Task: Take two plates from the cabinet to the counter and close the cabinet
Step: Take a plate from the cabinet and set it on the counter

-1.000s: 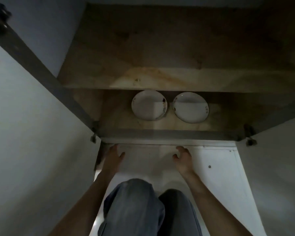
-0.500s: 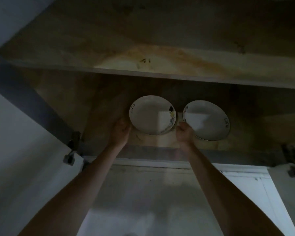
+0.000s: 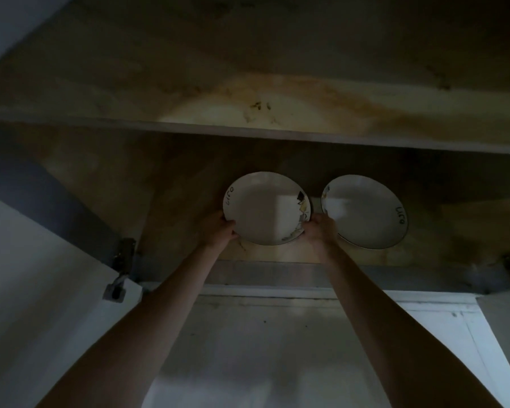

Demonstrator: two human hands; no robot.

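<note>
Two white plates with dark rim print sit side by side on the lower shelf of the open wooden cabinet (image 3: 189,201). The left plate (image 3: 262,210) is tilted up from the shelf. My left hand (image 3: 223,228) grips its left lower rim and my right hand (image 3: 318,229) grips its right lower rim. The right plate (image 3: 365,213) rests just beside my right hand, untouched as far as I can tell. Both arms reach up from the bottom of the view.
An upper shelf board (image 3: 248,131) overhangs the plates. The left cabinet door (image 3: 42,275) and the right door (image 3: 507,325) stand open, with hinges at both lower corners. A white surface (image 3: 262,348) lies below the cabinet. The light is dim.
My hands rose from below the cabinet to the left plate and closed on its rim. The view came closer and the left plate has tipped up slightly.
</note>
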